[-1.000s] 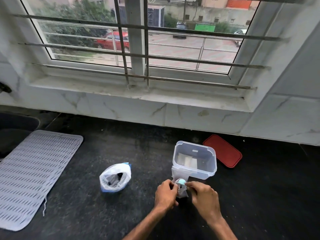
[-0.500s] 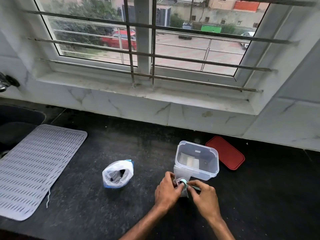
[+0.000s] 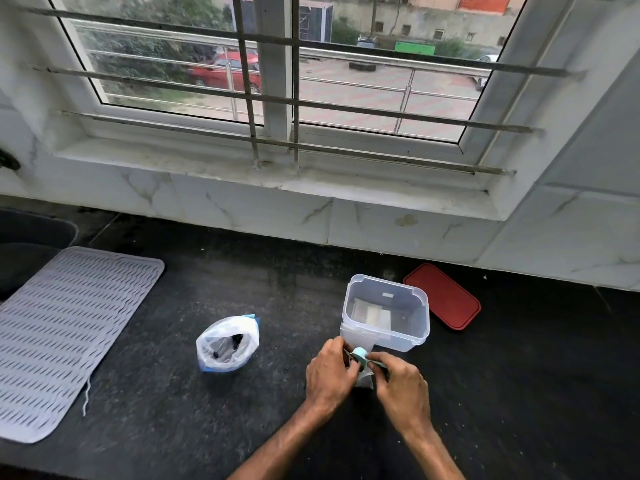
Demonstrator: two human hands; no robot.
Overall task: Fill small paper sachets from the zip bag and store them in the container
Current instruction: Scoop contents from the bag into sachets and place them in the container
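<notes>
A clear plastic container [image 3: 419, 308] stands open on the black counter, with flat paper sachets lying on its floor. Just in front of it, my left hand [image 3: 329, 374] and my right hand [image 3: 401, 386] meet over a small white paper sachet [image 3: 363, 379]. A small teal scoop [image 3: 360, 355] sits between my fingertips above the sachet; my right hand grips its handle. A white stack of sachets [image 3: 356, 337] leans against the container's front. The zip bag [image 3: 227, 344], open at the top with dark contents, stands to the left of my hands.
The container's red lid [image 3: 443, 301] lies flat behind and right of it. A grey ribbed drying mat [image 3: 65, 337] covers the counter's left side, beside a dark sink [image 3: 31, 244]. A marble sill and barred window run along the back.
My hands have stayed together over the sachet with the teal scoop. The view has shifted slightly; nothing else on the counter has moved.
</notes>
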